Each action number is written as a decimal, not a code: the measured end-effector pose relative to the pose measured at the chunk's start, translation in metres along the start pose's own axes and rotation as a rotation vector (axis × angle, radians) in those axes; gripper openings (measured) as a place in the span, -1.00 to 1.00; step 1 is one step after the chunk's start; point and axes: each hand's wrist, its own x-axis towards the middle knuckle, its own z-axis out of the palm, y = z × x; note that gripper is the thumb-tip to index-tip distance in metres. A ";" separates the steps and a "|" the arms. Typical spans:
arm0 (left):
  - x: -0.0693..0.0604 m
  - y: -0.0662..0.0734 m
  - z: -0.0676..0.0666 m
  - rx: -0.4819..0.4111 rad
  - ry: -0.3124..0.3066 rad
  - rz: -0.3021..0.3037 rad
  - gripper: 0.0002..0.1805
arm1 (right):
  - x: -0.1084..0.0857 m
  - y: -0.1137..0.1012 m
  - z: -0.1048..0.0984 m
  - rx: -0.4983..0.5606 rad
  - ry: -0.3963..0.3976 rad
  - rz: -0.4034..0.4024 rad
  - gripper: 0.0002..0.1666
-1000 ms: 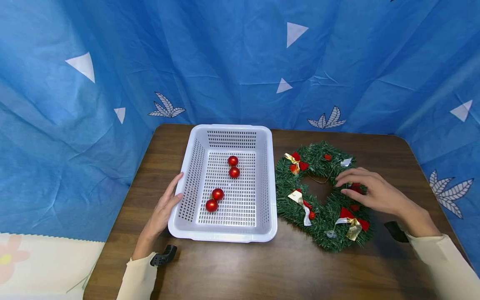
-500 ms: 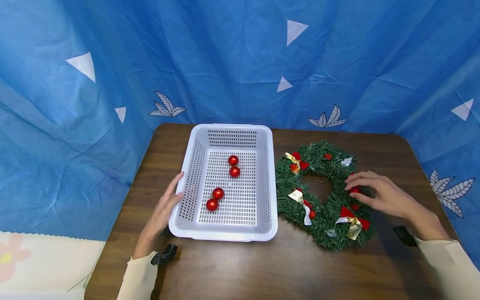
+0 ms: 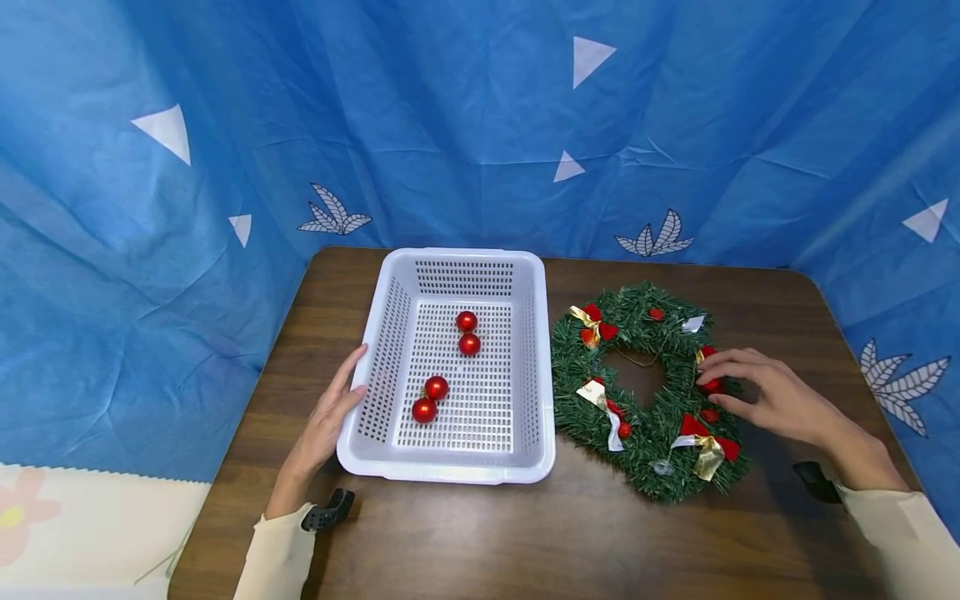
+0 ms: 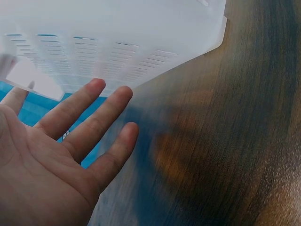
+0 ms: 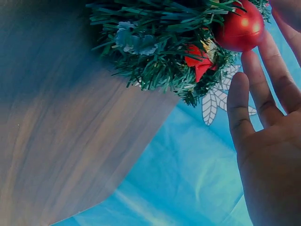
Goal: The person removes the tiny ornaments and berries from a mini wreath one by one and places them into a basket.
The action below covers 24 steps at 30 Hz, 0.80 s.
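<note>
A white plastic basket stands on the table, with several shiny red Christmas balls lying in it. My left hand rests its fingers, spread and fairly straight, against the basket's left side. To the right of the basket lies a green Christmas wreath, trimmed with red, gold and white bows. At its right side my right hand has fingers and thumb around a red Christmas ball. The right wrist view shows fingertips touching this ball, which sits against the green needles; the thumb's contact is partly hidden.
The brown wooden table reaches back to a blue cloth with white triangles and leaf prints. A pale flowered cloth hangs at the lower left. Basket and wreath lie almost edge to edge.
My right hand has shifted right and slightly down over the wreath, and its fingers have come around the red ball there. The left hand and the basket stay put.
</note>
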 end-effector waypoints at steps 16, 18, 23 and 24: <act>0.001 -0.001 0.001 0.024 0.012 0.005 -0.36 | -0.003 0.006 0.006 -0.003 -0.003 -0.037 -0.40; 0.000 -0.001 0.001 0.020 0.009 0.005 -0.36 | -0.003 0.006 0.007 -0.004 -0.003 -0.040 -0.40; 0.000 0.000 0.001 0.008 0.004 0.000 -0.36 | -0.002 0.005 0.007 -0.007 -0.002 -0.028 -0.42; 0.000 0.000 0.001 0.005 0.004 -0.003 -0.36 | -0.002 0.005 0.007 -0.008 0.000 -0.025 -0.42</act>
